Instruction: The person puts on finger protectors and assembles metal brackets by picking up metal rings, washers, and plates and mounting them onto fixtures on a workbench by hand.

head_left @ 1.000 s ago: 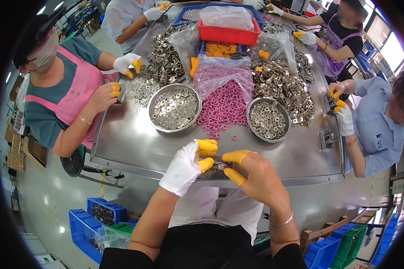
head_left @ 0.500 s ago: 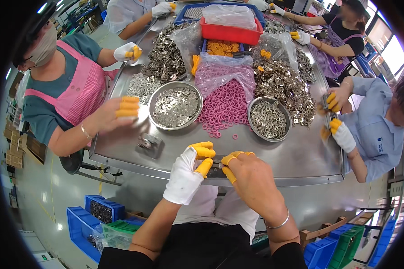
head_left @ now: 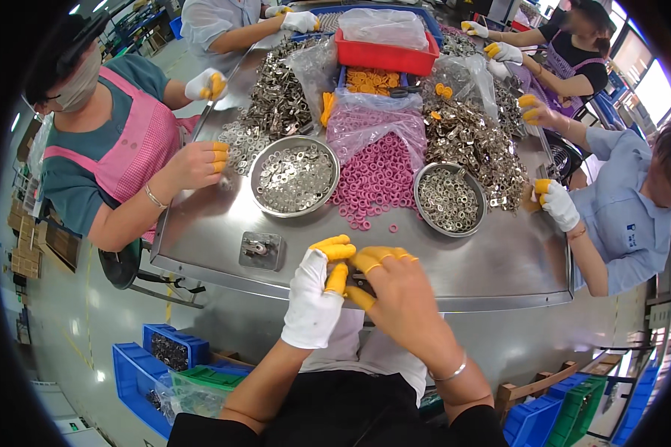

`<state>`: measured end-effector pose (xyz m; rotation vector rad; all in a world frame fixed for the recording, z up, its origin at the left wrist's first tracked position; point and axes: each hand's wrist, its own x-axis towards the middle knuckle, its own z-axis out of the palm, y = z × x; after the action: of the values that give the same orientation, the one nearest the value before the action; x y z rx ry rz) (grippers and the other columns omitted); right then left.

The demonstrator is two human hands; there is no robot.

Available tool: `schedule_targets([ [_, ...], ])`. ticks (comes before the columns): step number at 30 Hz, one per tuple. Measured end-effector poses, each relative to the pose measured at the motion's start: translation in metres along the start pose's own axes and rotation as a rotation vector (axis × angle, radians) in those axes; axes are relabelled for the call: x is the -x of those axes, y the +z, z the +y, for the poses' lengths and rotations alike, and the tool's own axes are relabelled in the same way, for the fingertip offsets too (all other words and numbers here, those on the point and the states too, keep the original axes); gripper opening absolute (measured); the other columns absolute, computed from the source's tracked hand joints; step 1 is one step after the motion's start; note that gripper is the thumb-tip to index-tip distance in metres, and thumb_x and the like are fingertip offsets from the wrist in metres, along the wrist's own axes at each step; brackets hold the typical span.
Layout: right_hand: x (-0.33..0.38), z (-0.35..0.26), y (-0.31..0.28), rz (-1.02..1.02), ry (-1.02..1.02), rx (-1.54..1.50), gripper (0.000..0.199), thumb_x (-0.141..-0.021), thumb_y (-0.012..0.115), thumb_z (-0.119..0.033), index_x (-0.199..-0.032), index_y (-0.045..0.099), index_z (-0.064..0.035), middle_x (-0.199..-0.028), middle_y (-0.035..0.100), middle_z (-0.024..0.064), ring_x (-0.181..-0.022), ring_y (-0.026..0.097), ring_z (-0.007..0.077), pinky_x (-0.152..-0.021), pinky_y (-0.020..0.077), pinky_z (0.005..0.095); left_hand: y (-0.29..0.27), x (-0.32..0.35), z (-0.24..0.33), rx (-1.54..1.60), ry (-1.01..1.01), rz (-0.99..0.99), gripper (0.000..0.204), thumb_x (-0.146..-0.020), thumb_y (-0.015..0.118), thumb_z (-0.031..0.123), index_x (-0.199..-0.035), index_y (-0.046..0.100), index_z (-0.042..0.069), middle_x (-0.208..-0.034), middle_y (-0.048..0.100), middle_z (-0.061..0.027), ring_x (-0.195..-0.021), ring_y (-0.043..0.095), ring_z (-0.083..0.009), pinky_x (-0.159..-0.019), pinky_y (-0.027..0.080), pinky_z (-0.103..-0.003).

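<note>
Left hand (head_left: 314, 302), white-gloved, and bare right hand (head_left: 402, 294): both grips pinching one small dark metal part (head_left: 359, 281) at surface (head_left: 499, 261) edge; pink rings (head_left: 373, 179) at 12 o'clock.

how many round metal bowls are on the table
2. One bowl sits left of the pink rings, the other bowl right of them. More could be hidden under the bags farther back.
</note>
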<state>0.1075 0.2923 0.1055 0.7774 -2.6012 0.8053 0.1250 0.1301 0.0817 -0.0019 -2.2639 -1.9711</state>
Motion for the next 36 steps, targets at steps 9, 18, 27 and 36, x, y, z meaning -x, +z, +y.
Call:
schedule_targets([
  [9, 0.044, 0.058, -0.026, 0.182, 0.288, -0.149, 0.038, -0.075, 0.075, -0.003, -0.111, 0.063, -0.0061, -0.118, 0.064, 0.0121, -0.101, 0.062, 0.0277, -0.088, 0.0494, 0.035, -0.084, -0.028, -0.011, -0.865, 0.34, 0.474, 0.023, -0.081, 0.061, -0.002, -0.103, 0.063, 0.005, -0.108, 0.065, -0.0093, -0.088, 0.062, -0.0258, -0.082, 0.049, -0.032],
  [18, 0.068, 0.096, -0.059, 0.171, 0.427, -0.367, 0.022, -0.082, 0.066, 0.004, -0.104, 0.064, -0.0022, -0.124, 0.063, 0.0121, -0.096, 0.062, 0.0203, -0.078, 0.0506, 0.0278, -0.058, -0.022, -0.026, -0.525, 0.141, 0.058, 0.021, -0.082, 0.058, -0.001, -0.1, 0.067, 0.004, -0.091, 0.068, -0.0063, -0.068, 0.061, -0.0218, -0.07, 0.048, -0.03],
  [27, 0.064, 0.088, -0.063, 0.101, 0.495, -0.35, 0.024, -0.081, 0.066, 0.005, -0.104, 0.064, -0.0005, -0.119, 0.064, 0.0122, -0.098, 0.062, 0.0207, -0.083, 0.0509, 0.03, -0.047, -0.141, -0.028, -1.157, 0.277, 0.148, 0.016, -0.08, 0.066, 0.01, -0.096, 0.066, 0.009, -0.085, 0.066, -0.0092, -0.071, 0.062, -0.0283, -0.066, 0.049, -0.039],
  [36, 0.07, 0.092, -0.036, 0.282, 0.327, -0.122, 0.034, -0.077, 0.073, -0.002, -0.109, 0.063, -0.0037, -0.115, 0.064, 0.0105, -0.091, 0.061, 0.0248, -0.083, 0.0489, 0.0342, -0.048, -0.127, -0.029, -0.891, 0.261, 0.266, 0.014, -0.084, 0.059, 0.002, -0.096, 0.063, 0.006, -0.086, 0.068, -0.0088, -0.07, 0.061, -0.0268, -0.069, 0.049, -0.037],
])
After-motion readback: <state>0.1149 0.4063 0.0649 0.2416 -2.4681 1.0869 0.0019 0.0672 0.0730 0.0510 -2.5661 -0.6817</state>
